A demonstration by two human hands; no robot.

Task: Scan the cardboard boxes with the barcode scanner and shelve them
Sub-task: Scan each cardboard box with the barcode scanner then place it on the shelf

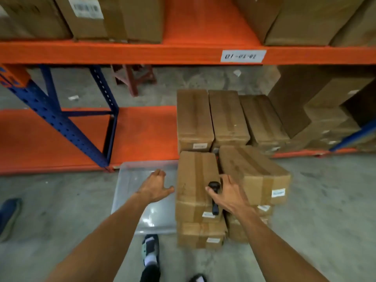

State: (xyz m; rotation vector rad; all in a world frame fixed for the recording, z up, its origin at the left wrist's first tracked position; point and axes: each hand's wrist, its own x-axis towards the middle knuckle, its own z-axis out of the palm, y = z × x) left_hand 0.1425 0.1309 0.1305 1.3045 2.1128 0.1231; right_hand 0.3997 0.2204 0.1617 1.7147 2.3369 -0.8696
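Observation:
Two stacks of long cardboard boxes stand on the floor in front of me. The top left box has a white label on its near end. My right hand is shut on a black barcode scanner and rests over the gap between that box and the top right box. My left hand hovers open just left of the top left box, fingers spread, holding nothing. Three similar boxes lie side by side on the low orange shelf behind the stacks.
A clear plastic sheet lies on the concrete floor left of the stacks. A blue rack upright stands at left. The upper orange beam carries larger cartons. More boxes fill the low shelf at right. My feet are below.

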